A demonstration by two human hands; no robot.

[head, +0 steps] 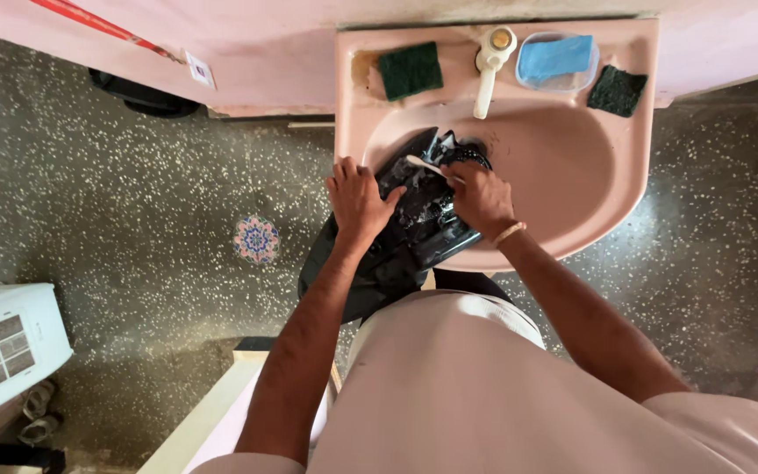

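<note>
Nearest the camera, a pale shirt [449, 386] fills the lower frame, and two bare forearms are extended from it toward a pink wash basin [589, 211]. The left hand [357, 200] is laid flat, fingers spread and slightly curled, on a wet black garment [414, 233] which is draped over the basin's front rim and hangs down toward the floor; the cloth is pressed rather than grasped. The right hand [480, 195], with a thin bangle [510, 233] worn at the wrist, is closed around a white brush [427, 167], whose tip is set against the upper part of the garment inside the bowl. Beyond the hands, a white tap [489, 66] is mounted at the back of the basin, its spout pointed into the bowl. On the ledge left of the tap a dark green scouring pad [410, 70] is placed; to the right a clear tub with a blue lid [556, 60] and, just beside it, a second dark scouring pad [616, 90] are seen. The speckled terrazzo floor [133, 202] bears a round patterned inlay [256, 239], and a white louvred appliance [2, 347] stands at the lower left.
</note>
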